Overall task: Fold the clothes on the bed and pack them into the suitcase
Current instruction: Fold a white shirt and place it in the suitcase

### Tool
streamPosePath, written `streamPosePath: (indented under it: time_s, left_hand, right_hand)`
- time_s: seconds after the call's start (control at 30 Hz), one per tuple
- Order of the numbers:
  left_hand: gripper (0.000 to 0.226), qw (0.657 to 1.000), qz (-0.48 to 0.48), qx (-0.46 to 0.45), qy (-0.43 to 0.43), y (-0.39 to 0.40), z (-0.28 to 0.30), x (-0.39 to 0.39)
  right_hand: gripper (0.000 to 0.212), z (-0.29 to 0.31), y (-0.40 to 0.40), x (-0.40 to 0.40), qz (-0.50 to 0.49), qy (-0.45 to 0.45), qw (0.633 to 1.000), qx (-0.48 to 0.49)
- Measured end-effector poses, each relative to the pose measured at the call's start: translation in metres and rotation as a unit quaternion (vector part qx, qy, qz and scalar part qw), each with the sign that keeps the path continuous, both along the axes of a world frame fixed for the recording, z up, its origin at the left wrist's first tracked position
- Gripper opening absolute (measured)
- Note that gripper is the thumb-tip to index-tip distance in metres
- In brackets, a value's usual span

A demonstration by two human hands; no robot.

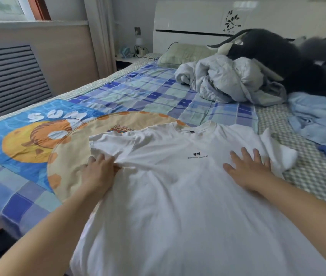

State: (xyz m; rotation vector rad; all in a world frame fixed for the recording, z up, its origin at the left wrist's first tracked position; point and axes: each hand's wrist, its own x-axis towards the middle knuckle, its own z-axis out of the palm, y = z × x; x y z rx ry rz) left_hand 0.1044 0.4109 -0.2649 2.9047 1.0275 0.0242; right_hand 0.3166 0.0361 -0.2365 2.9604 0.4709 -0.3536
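White t-shirt lies face-up on near part of bed. Left hand prob. pinches sleeve seam; right hand flat, fingers spread. Smooth chest w/ right, then fold left sleeve inward.

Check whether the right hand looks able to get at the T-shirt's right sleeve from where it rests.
Probably yes. The right hand lies flat on the white T-shirt, and the bunched sleeve sits just beyond its fingertips with nothing between them. The left hand grips the opposite sleeve.
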Motion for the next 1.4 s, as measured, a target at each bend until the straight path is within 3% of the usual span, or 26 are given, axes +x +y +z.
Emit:
streamPosePath:
  time_s: [0.07, 0.17, 0.23, 0.3, 0.37, 0.43, 0.5, 0.57, 0.73, 0.8, 0.93, 1.0, 1.07, 1.1, 1.2, 1.27, 1.33, 1.4]
  left_hand:
    - [0.033, 0.996, -0.009, 0.062, 0.066, 0.001, 0.01, -0.01]
    - [0.038, 0.974, 0.069, 0.145, 0.158, 0.005, 0.027, -0.003]
    - [0.041, 0.979, 0.066, 0.153, 0.118, -0.009, 0.03, 0.017]
    - [0.046, 0.993, -0.049, 0.11, 0.01, -0.048, 0.029, 0.045]
    - [0.055, 0.985, -0.159, 0.015, -0.061, -0.097, 0.022, 0.072]
    - [0.075, 0.976, -0.208, -0.041, -0.05, -0.137, -0.001, 0.089]
    - [0.074, 0.978, -0.193, -0.073, -0.016, -0.16, -0.034, 0.094]
    - [0.072, 0.983, -0.16, -0.081, -0.037, -0.167, -0.061, 0.09]
    - [0.079, 0.984, -0.152, -0.05, -0.076, -0.168, -0.079, 0.094]
    - [0.078, 0.985, -0.15, -0.051, -0.068, -0.168, -0.08, 0.094]
    - [0.077, 0.985, -0.149, -0.062, -0.061, -0.168, -0.08, 0.095]
    - [0.079, 0.985, -0.144, -0.07, -0.058, -0.17, -0.075, 0.095]
    - [0.081, 0.987, -0.146, -0.064, -0.035, -0.173, -0.065, 0.092]
    - [0.08, 0.986, -0.153, -0.059, -0.018, -0.173, -0.057, 0.093]
    - [0.053, 0.979, -0.202, -0.02, -0.002, -0.153, -0.021, 0.119]
    - [0.033, 0.979, -0.198, -0.011, -0.051, -0.124, -0.003, 0.154]
    - [0.033, 0.983, -0.144, -0.004, -0.112, -0.085, 0.005, 0.191]
    - [0.032, 0.989, -0.097, 0.008, -0.115, -0.047, 0.004, 0.224]
  right_hand:
    - [0.071, -0.009, -0.043, -0.003, -0.05, 0.064, 0.997, 0.008]
    - [0.069, -0.018, -0.079, 0.006, -0.029, 0.096, 0.994, 0.031]
    - [0.062, -0.009, -0.085, 0.017, -0.02, 0.067, 0.994, 0.086]
    - [0.049, 0.003, -0.089, 0.033, -0.052, 0.004, 0.985, 0.163]
    - [0.043, 0.011, -0.096, 0.052, -0.089, -0.045, 0.973, 0.207]
    - [0.049, 0.01, -0.105, 0.073, -0.14, -0.06, 0.965, 0.211]
    - [0.057, 0.006, -0.114, 0.093, -0.197, -0.057, 0.957, 0.204]
    - [0.06, 0.002, -0.12, 0.113, -0.243, -0.036, 0.944, 0.22]
    - [0.063, 0.001, -0.1, 0.148, -0.295, 0.05, 0.873, 0.384]
    - [0.056, 0.004, -0.091, 0.152, -0.294, 0.038, 0.876, 0.381]
    - [0.043, 0.01, -0.122, 0.156, -0.363, -0.143, 0.871, 0.299]
    - [0.045, 0.009, -0.138, 0.149, -0.372, -0.108, 0.897, 0.213]
    - [0.052, 0.007, -0.14, 0.142, -0.345, -0.095, 0.92, 0.16]
    - [0.053, 0.008, -0.135, 0.14, -0.31, -0.129, 0.931, 0.144]
    - [0.04, 0.013, -0.093, 0.142, -0.13, -0.221, 0.96, 0.112]
    - [0.041, 0.011, -0.049, 0.145, -0.044, -0.168, 0.975, 0.135]
    - [0.047, 0.005, -0.007, 0.152, 0.013, -0.112, 0.982, 0.153]
    - [0.048, 0.0, 0.027, 0.166, 0.053, -0.099, 0.983, 0.148]
